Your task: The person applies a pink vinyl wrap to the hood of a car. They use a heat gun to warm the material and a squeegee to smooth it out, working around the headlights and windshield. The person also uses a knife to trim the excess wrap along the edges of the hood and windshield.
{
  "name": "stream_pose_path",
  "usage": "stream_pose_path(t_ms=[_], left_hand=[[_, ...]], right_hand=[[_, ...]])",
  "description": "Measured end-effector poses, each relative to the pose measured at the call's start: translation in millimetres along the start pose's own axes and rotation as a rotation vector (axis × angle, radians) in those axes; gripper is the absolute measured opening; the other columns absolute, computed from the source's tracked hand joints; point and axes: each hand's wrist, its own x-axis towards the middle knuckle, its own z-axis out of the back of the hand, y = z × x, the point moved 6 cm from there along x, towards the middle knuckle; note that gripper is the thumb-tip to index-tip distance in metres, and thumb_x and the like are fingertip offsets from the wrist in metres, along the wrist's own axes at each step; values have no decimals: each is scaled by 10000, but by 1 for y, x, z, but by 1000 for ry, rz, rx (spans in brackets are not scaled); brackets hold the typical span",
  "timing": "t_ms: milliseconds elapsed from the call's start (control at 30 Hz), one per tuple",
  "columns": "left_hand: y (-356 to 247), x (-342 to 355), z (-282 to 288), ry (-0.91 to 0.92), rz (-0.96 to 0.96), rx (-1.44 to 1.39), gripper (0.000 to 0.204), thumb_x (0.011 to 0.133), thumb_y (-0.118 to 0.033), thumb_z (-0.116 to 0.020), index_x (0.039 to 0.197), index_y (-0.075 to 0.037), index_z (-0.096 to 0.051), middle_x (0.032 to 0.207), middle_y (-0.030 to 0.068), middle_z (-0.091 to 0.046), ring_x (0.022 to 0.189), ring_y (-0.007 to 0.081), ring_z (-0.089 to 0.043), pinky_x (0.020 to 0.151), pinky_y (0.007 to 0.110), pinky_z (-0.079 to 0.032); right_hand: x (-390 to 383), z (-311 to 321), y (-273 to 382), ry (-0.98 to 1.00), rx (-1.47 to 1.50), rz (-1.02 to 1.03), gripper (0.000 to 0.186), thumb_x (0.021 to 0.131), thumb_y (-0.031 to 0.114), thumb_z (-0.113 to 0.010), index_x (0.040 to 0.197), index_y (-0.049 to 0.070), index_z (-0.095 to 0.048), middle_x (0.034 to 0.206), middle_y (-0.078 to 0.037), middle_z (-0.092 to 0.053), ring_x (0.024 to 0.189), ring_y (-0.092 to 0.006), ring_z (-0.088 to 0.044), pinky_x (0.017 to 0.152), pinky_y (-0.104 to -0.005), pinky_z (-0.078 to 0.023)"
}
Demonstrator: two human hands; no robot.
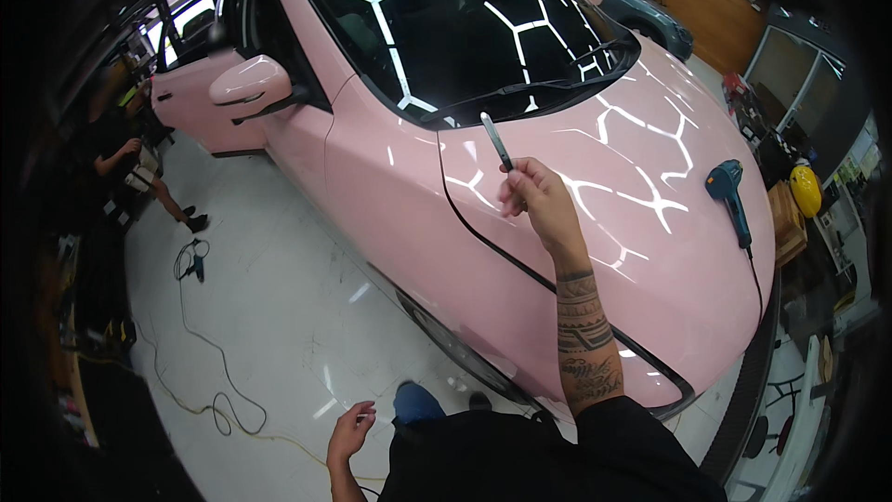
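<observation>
In my right hand point(541, 200) is a slim dark-and-silver utility knife point(497, 141), pinched between thumb and fingers. Its tip points up and away, toward the base of the windshield point(455, 28). This hand hovers over the glossy pink hood point(613, 177) of a car, near the dark seam point(497, 246) between hood and fender; whether it touches the panel I cannot tell. Low beside my body, my left hand point(349, 432) hangs over the floor with fingers loosely bent and apart, and nothing shows in it.
A blue-green heat gun point(728, 193) rests on the hood's right side, its cord trailing off the edge. The side mirror point(251, 82) juts out at left, before an open door point(209, 102). Another person point(116, 144) stands far left. Cables point(218, 353) and a corded tool point(195, 265) lie on the floor.
</observation>
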Motion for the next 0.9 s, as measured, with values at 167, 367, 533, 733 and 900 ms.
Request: stream_pose_path(t_ms=[167,367,533,733,900], left_hand=[[71,85,65,172,142,251,396,869,-207,-589,1227,-47,-540,1038,142,-655,888,265,-650,778,360,-505],[160,184,153,210,350,-76,382,854,-168,-586,1212,-44,-540,934,94,-648,805,195,-651,616,321,-491],[191,249,203,300,428,-197,378,838,-115,-548,1208,-40,-517,917,81,-636,737,183,-632,574,304,-463],[182,287,215,265,434,-165,349,856,-137,-518,1191,-37,-529,935,99,-637,751,199,-638,602,309,-479],[191,294,208,321,502,-141,325,859,-147,-515,1166,-43,-539,926,106,-637,755,203,-641,601,315,-481]], right_hand=[[53,-3,-33,-193,-324,91,142,933,138,-502,914,7,-551,602,0,-517,510,-44,-454,473,-212,-332],[78,-48,-42,-392,-381,-83,139,906,120,-538,848,-5,-530,571,-48,-567,478,-98,-533,462,-243,-402],[90,-69,-38,-428,-865,-57,86,850,37,-559,803,-30,-531,641,-68,-607,541,-117,-596,507,-230,-479],[95,-99,-37,-528,-1020,-156,133,775,77,-619,796,-44,-567,671,-224,-607,643,-372,-611,623,-403,-478],[94,-101,-37,-555,-1065,-202,132,772,73,-622,804,-45,-574,676,-233,-606,647,-381,-610,623,-408,-477]])
